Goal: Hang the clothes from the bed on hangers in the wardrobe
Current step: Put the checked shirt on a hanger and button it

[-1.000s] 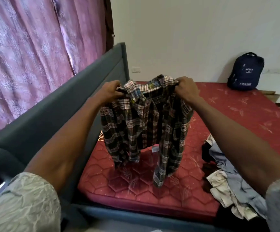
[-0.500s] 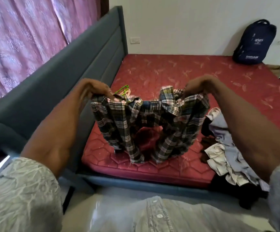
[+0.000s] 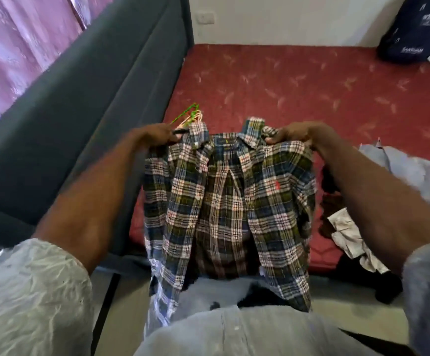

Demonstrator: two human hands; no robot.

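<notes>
Head view: left hand and right hand each pinch a shoulder of the plaid shirt beside the collar, holding it spread and hanging open-fronted over the near edge of the bed, hem down by the person's torso. Hangers, green and pale ones bunched, lie on the mattress just behind the left hand, next to the grey headboard. More clothes sit piled on the bed's right side near the right forearm; a dark blue backpack leans on the wall at far right, pink curtain at left.
</notes>
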